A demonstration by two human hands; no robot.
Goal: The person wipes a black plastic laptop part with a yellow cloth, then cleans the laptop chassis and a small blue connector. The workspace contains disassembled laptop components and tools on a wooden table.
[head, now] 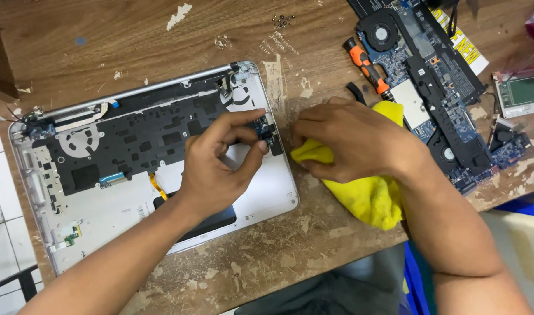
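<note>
The opened silver laptop base shell [261, 204] lies in front of you on the worn wooden tabletop [162, 35], and acts as a shallow tray: inside it you can see the black keyboard backing sheet [138, 140], a round fan cut-out and a short orange ribbon cable [158, 185].

Your left hand [220, 169] has its fingers [243, 116] nearly closed, thumb and forefinger pinching a small blue and black circuit board [264, 129] at the shell's right edge. Your right hand [351, 140] is curled, fingers drawn in, gripping a bunched yellow cloth [369, 195] that rests on the tabletop just beside the shell and touches the little board's side.

Behind your right hand lie an orange-handled screwdriver [367, 67] and a long blue motherboard with two fans [442, 87]. The screwdriver's tip is hidden by the cloth, the motherboard is cut off at the top edge, and your left palm covers part of the shell's dark touchpad area.
</note>
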